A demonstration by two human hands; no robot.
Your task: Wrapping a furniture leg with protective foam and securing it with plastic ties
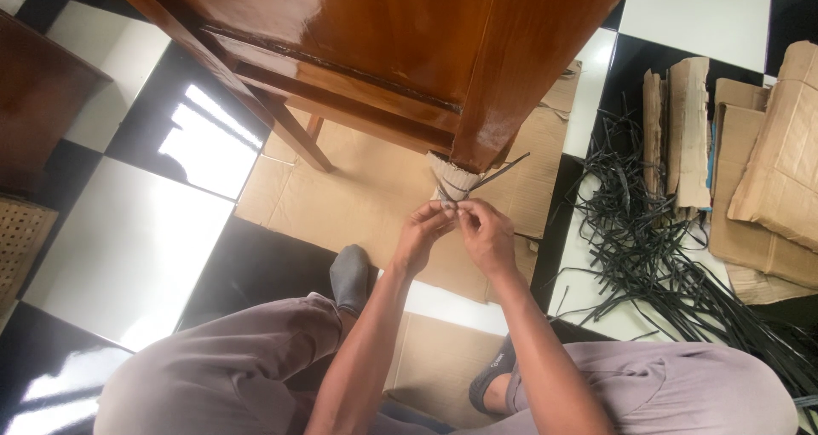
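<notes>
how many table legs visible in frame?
2. One wrapped leg near centre, its foot just above the left hand and right hand; one slimmer leg further left, angled down onto the cardboard sheet. Other legs may lie out of frame.

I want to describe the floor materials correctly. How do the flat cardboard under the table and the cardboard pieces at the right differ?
The flat cardboard lies spread open on the floor, under the table leg; the cardboard pieces are stacked and overlapping. The flat cardboard is near both hands; the pieces lie beyond the black strips. Both are plain brown.
</notes>
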